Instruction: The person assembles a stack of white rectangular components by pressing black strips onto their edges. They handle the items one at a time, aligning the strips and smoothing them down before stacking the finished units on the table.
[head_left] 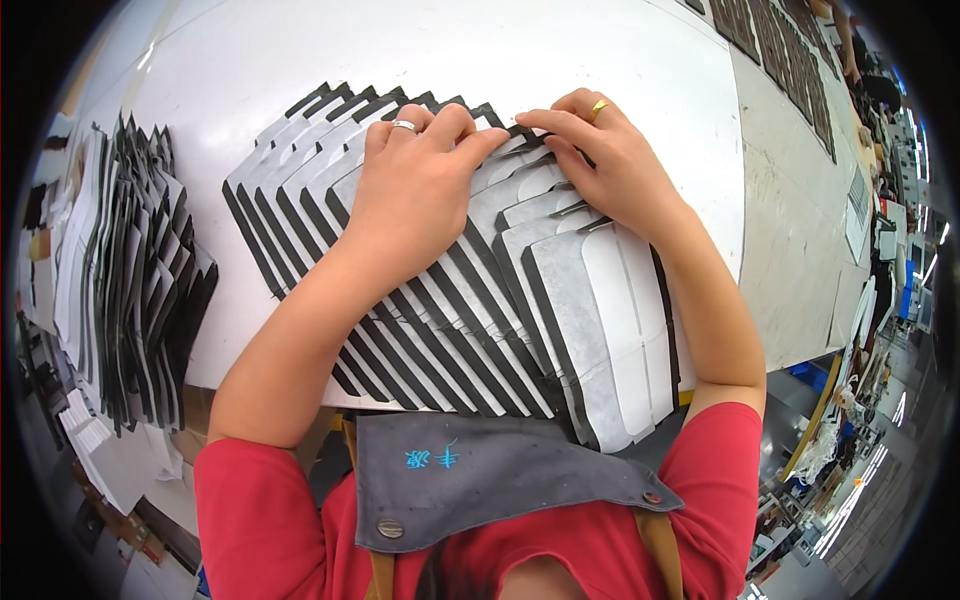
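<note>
An overlapping row of white panels with black fabric edges (450, 290) fans across the white table in front of me. My left hand (420, 185), with a silver ring, rests near the top of the row. Its fingers are curled over the panels' upper edges, and the thumb side points right. My right hand (615, 165), wearing a gold ring, has index finger and thumb at the black upper edge of a panel, close to the left fingertips. Below it, the rightmost panel (625, 330) lies face up, showing a pale inner piece with a lengthwise strip. The fingertips partly hide the gripped edges.
On the left stands a thick stack of similar black-and-white pieces (130, 270). Dark strips (780, 60) lie in rows at the far right on the adjoining table surface (800, 230). The white table (560, 50) extends beyond the panels. Its front edge is close to my grey apron (500, 490).
</note>
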